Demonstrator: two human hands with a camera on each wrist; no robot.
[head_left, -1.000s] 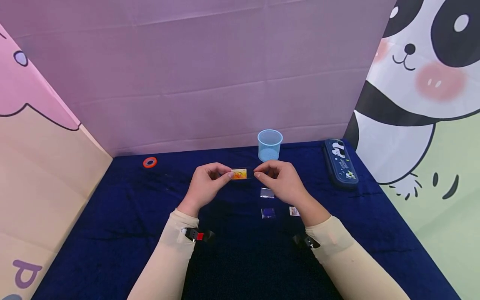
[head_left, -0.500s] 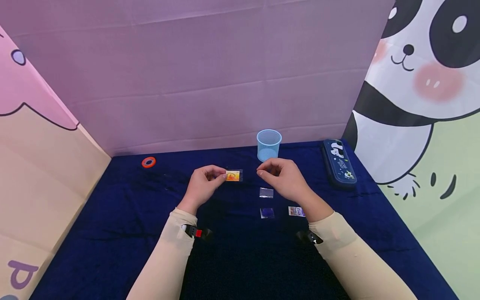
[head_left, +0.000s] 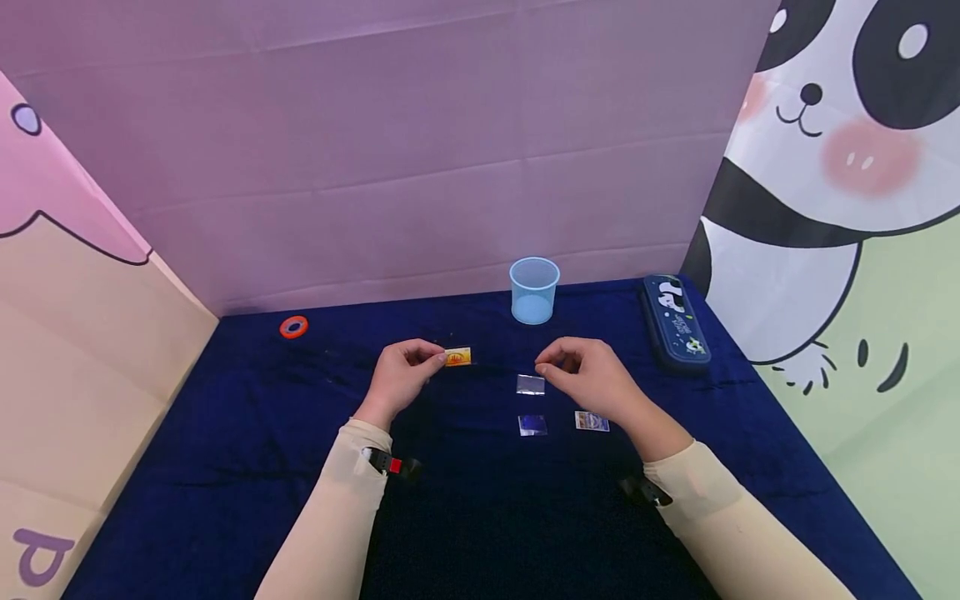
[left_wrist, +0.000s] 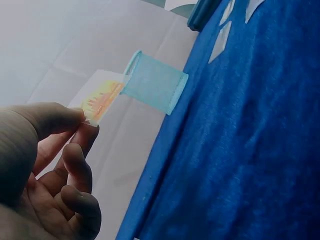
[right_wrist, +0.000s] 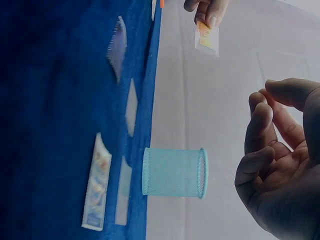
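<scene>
Between thumb and forefinger my left hand pinches a small yellow-orange card by its left end, raised above the table. In the left wrist view the card shows inside a clear sleeve with a transparent margin. My right hand hovers to the right with fingers curled and thumb tip against the forefinger; nothing shows between them. Below it lie a shiny pale plastic sleeve, a dark purple-blue sleeve and a printed card. Another pale flat piece appears in the right wrist view.
A light blue mesh pen cup stands at the back of the blue cloth. To its right lies a dark blue panda pencil case. A red-orange ring like a tape roll is at the back left. Fabric walls enclose three sides.
My right hand has moved right and toward me, away from the card, after rising slightly. The left hand has drawn the pinched card a little left and down in the view.
</scene>
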